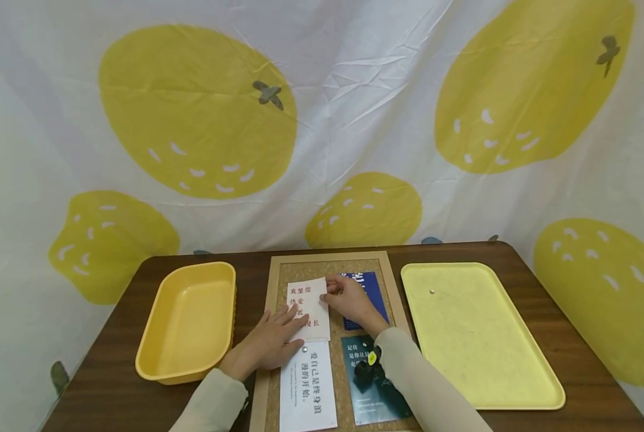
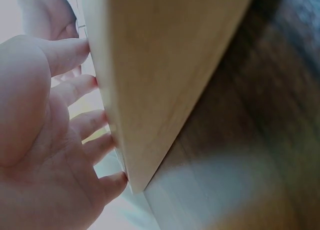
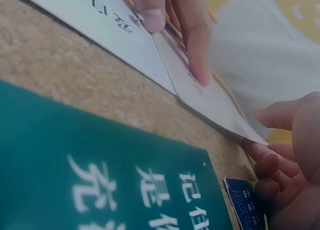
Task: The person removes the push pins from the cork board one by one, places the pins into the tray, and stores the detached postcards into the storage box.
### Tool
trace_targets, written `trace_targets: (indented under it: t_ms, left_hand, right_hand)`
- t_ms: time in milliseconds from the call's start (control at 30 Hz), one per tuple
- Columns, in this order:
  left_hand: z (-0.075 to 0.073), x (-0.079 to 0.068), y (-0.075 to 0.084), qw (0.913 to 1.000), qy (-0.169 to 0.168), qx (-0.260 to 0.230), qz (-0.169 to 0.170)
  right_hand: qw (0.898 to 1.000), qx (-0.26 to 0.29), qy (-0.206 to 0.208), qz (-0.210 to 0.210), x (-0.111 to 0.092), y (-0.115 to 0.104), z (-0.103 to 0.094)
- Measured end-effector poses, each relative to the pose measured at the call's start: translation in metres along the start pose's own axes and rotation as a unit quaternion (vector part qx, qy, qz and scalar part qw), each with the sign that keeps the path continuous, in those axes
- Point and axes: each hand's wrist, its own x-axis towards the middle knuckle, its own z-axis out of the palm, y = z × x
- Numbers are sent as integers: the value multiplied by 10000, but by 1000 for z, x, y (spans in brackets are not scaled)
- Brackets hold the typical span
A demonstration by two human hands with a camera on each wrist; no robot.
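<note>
A white card with red characters (image 1: 315, 300) lies on the upper left of a framed cork board (image 1: 339, 384). Spread fingers of my left hand (image 1: 270, 339) press on its left and lower part; in the left wrist view they rest along the board's frame (image 2: 150, 90). My right hand (image 1: 350, 298) holds the card's upper right edge. The right wrist view shows the card corner (image 3: 245, 130) slightly lifted, fingers beneath it and thumb above. Just below, near my left thumb, a silver thumbtack (image 1: 304, 349) sits in another white card (image 1: 308, 390), printed with dark characters.
On the board's right half are a blue card (image 1: 376, 294), partly behind my right hand, and a teal card (image 1: 370, 402). A deep yellow basin (image 1: 192, 324) stands left. At right, a pale yellow tray (image 1: 478, 342) bears one small thumbtack (image 1: 432, 291). A patterned cloth (image 1: 354, 120) hangs behind.
</note>
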Motion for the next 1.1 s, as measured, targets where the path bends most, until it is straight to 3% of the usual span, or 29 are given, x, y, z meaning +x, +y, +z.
trace_targets:
  t_ms: [367,700,1100]
  left_hand:
    - [1,1,0,10000,50,-9,25]
    - [0,0,0,10000,14,-37,-42]
    - [1,0,-1,10000,14,-48,7]
  right_hand:
    - [9998,152,-86,-11,1,-1,-1]
    - [9984,-170,-513,-173,6,-2,0]
    - [9983,-276,-522,1,5,-1,0]
